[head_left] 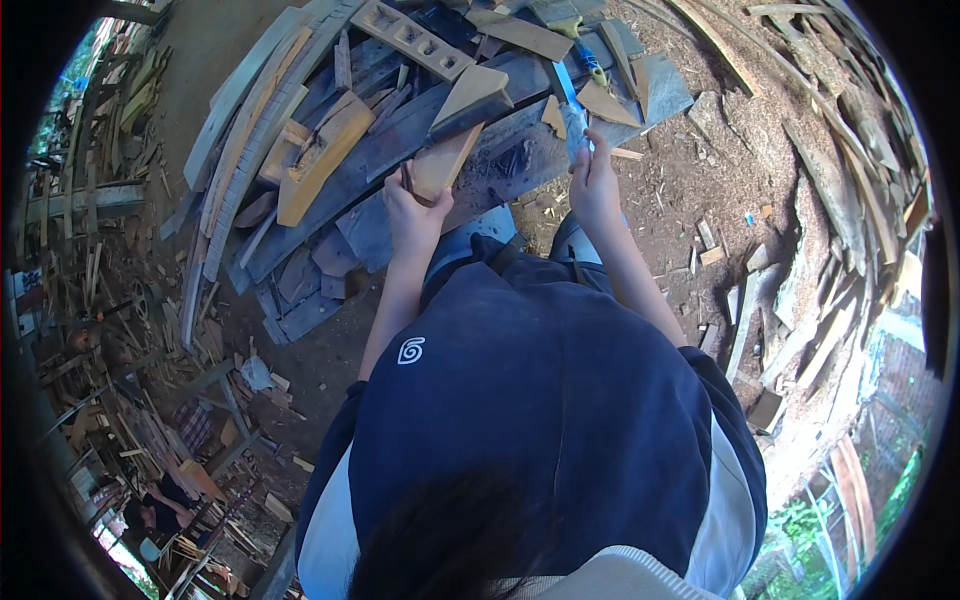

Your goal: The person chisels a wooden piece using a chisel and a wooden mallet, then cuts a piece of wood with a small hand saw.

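My left hand (420, 200) is closed on the near end of a light wooden block (446, 155), which lies on dark weathered boards (490, 190). My right hand (595, 180) is closed around a long, flat, pale blue strip-like tool (567, 92), its exact kind unclear. Just beyond the block is a wedge-shaped offcut (470, 100). A yellow block with a hollowed top (320, 165) rests to the left, and a board with square notches (410, 40) lies above. Small triangular offcuts (605, 100) sit beside the tool.
Long curved-looking planks (225, 190) flank the boards on the left. Scrap wood (840, 160) covers the sawdust-strewn ground (740, 170) at right. Stacked timber (90, 180) fills the far left. Another person (165, 510) is among wood piles at lower left.
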The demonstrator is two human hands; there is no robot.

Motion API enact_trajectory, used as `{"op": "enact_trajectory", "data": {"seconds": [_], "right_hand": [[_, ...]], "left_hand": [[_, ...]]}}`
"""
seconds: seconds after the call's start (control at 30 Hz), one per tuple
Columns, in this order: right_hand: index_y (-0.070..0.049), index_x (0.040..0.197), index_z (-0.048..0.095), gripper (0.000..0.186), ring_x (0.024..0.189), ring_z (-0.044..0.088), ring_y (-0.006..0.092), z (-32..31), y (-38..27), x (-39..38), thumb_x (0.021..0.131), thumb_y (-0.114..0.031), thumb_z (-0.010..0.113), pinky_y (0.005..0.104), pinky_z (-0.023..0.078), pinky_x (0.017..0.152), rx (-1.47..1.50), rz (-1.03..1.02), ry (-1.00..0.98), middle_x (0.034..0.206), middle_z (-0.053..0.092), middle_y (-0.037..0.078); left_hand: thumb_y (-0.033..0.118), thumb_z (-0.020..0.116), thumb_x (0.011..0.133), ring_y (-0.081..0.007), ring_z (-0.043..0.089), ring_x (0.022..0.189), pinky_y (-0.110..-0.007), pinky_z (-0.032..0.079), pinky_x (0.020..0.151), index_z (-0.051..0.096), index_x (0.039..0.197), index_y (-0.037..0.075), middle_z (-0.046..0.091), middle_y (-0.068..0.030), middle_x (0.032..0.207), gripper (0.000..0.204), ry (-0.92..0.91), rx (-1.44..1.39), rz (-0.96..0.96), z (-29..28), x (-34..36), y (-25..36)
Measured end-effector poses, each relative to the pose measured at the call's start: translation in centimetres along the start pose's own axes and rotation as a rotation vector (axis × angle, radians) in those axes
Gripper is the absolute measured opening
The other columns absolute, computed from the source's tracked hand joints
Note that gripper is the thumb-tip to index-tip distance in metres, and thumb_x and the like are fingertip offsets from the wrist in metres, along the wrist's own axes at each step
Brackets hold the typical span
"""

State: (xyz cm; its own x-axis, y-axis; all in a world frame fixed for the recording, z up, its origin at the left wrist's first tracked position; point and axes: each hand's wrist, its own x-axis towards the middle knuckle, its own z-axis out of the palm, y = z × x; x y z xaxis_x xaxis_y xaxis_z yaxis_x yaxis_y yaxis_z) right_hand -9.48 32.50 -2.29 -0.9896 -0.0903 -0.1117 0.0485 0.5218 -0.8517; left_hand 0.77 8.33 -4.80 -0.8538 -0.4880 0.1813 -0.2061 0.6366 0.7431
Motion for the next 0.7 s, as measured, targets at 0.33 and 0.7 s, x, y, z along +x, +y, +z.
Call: {"op": "enact_trajectory", "data": {"seconds": [0.33, 0.7], "right_hand": [[-0.005, 0.14, 0.042, 0.045, 0.104, 0.065, 0.0402, -2.6, 9.2, -6.8, 0.097, -0.009, 0.056, 0.0418, 0.052, 0.084, -0.022, -0.1, -0.083, 0.111, 0.065, 0.026], [-0.008, 0.144, 0.044, 0.052, 0.089, 0.069, 0.0325, -6.4, 12.0, -11.2, 0.093, 0.002, 0.054, 0.0408, 0.054, 0.078, -0.082, -0.169, -0.105, 0.107, 0.066, 0.023]], "left_hand": [[0.021, 0.078, 0.079, -0.0309, 0.055, 0.111, -0.041, 0.044, 0.096, 0.047, 0.134, 0.005, 0.053, -0.0144, 0.116, 0.065, -0.023, -0.012, -0.071, -3.4, 2.3, -1.9], [0.019, 0.081, 0.077, -0.0369, 0.049, 0.117, -0.048, 0.04, 0.101, 0.047, 0.126, 0.002, 0.05, -0.0175, 0.126, 0.063, 0.254, 0.338, 0.26, -2.2, 1.8, -4.6]]}}
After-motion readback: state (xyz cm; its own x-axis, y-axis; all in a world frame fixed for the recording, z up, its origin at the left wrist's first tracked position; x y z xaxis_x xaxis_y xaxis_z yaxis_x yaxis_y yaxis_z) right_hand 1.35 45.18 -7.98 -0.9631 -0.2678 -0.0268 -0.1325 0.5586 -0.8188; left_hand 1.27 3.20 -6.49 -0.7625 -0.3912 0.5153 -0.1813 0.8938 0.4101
